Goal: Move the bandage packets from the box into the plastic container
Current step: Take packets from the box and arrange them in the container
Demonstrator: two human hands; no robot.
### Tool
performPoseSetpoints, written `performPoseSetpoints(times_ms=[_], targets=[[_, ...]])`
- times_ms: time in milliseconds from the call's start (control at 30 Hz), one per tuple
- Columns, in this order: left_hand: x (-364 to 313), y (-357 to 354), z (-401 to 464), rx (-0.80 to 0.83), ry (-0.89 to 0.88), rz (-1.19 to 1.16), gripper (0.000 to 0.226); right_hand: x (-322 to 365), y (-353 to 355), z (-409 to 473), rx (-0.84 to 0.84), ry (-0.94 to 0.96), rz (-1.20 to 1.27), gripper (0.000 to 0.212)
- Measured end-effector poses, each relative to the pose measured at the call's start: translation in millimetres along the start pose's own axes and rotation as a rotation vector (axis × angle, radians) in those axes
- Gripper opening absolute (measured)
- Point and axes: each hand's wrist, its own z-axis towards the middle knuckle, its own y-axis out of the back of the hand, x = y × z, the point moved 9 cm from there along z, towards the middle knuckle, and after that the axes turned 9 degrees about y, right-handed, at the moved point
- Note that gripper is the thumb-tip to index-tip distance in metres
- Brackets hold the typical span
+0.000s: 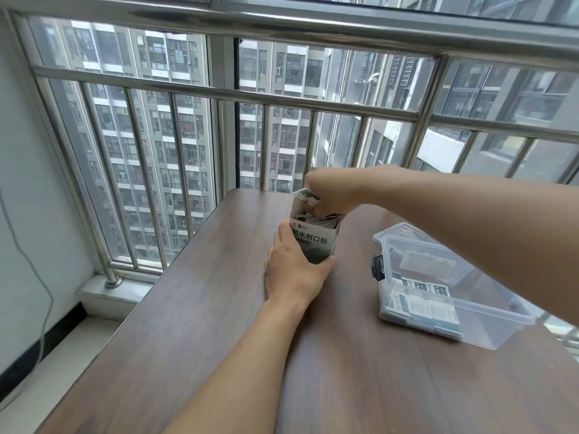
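A small white and dark green bandage box (314, 242) stands upright at the middle of the brown table (194, 333), its top flap open. My left hand (293, 267) grips the box's lower left side, thumb at its base. My right hand (332, 192) reaches into the open top from above and pinches bandage packets (326, 221) packed inside. To the right lies the clear plastic container (488, 330) with several packets (429, 305) lying in it; its clear lid (404, 236) is swung back behind it. My right forearm crosses above the container.
A steel railing (175, 89) and window stand just beyond the table's far edge. A white wall with a hanging cable (37, 277) is at the left. The container's black latch (377, 267) faces the box.
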Motion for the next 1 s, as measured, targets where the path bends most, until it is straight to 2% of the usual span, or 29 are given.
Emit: performPoseSetpoints(times_ms=[133, 233, 500, 667, 733, 833, 867, 933, 1000], targets=[[-0.2, 1.2, -0.4, -0.008, -0.004, -0.001, 0.081, 9.2, -4.1, 1.1, 0.006, 0.037, -0.079, 0.026], [-0.2, 2.4, -0.1, -0.014, -0.005, -0.004, 0.081, 5.2, -1.0, 1.0, -0.045, 0.032, 0.014, 0.020], [0.8, 4.3, 2.1, -0.045, 0.004, 0.024, 0.091, -13.6, 43.5, -33.9, -0.196, -0.058, 0.258, 0.019], [-5.2, 9.2, -1.0, -0.087, -0.013, 0.033, 0.105, -27.0, 82.5, -75.7, -0.379, -0.114, 0.356, 0.015], [-19.2, 22.8, -7.7, -0.164, -0.058, -0.075, 0.097, -37.7, 87.1, -92.6, -0.429, -0.153, 0.409, 0.020], [-41.6, 48.2, -20.4, -0.234, -0.215, -0.428, 0.064, -45.0, 65.1, -106.5, -0.350, -0.172, 0.608, 0.018], [-46.5, 50.7, -22.5, -0.170, -0.228, -0.568, 0.055, -41.7, 53.8, -107.3, -0.302, -0.144, 0.648, 0.015], [-60.3, 38.6, -26.3, 0.100, -0.187, -0.790, 0.053, -34.3, 32.2, -111.1, -0.229, -0.090, 0.699, 0.009], [-72.7, 20.0, -35.6, 0.397, -0.127, -0.859, 0.053, -29.5, 13.3, -114.6, -0.175, -0.058, 0.741, 0.008]])
